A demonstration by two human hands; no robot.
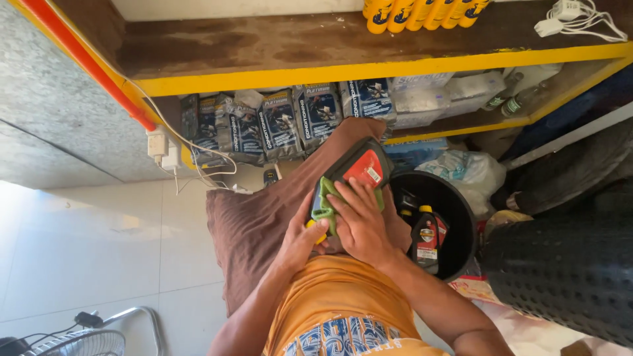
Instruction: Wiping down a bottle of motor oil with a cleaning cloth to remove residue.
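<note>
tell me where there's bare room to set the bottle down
Bare floor tiles lie left of the knee, between the wall and the fan. The top shelf is bare left of the yellow bottles. The lower shelf and bucket are crowded.
</note>
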